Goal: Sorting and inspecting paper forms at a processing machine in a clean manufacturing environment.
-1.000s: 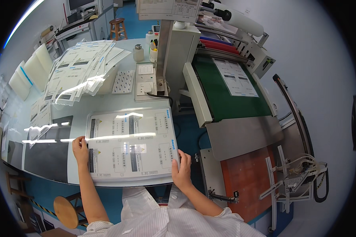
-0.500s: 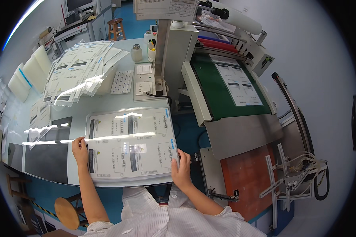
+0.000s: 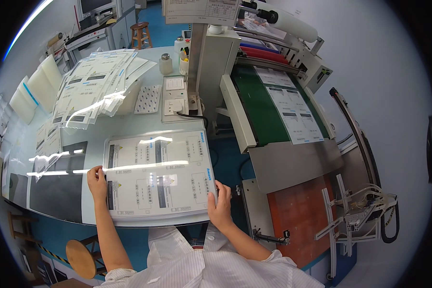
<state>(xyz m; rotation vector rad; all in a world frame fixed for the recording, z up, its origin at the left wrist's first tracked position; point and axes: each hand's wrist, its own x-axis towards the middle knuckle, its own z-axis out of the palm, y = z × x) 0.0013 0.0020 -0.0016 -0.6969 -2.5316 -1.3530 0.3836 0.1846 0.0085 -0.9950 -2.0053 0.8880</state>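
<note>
A stack of glossy printed sheets (image 3: 151, 192) lies squared up on the table before me, with light streaks reflected across its top. At its left edge my left hand (image 3: 97, 183) is closed, bent fingers against the sheets. My right hand (image 3: 220, 207) grips the lower right edge, thumb uppermost and the other fingers partly hidden beside the stack. On the green conveyor belt (image 3: 252, 113) of the machine to the right lies a printed sheet (image 3: 293, 108), with another sheet behind it near the rollers.
A fanned pile of sheets (image 3: 93, 84) stands at the far left, beyond a dark mat (image 3: 57, 192). A metal plate (image 3: 293, 165) slopes from the belt toward an orange board (image 3: 302, 216). A bottle (image 3: 166, 65) and a metal post (image 3: 197, 62) stand behind the stack; a stool (image 3: 80, 259) is lower left.
The printed sheet on the belt has travelled toward me, its near edge now close to the metal plate, and more of the sheet behind it shows. My hands have stayed in place.
</note>
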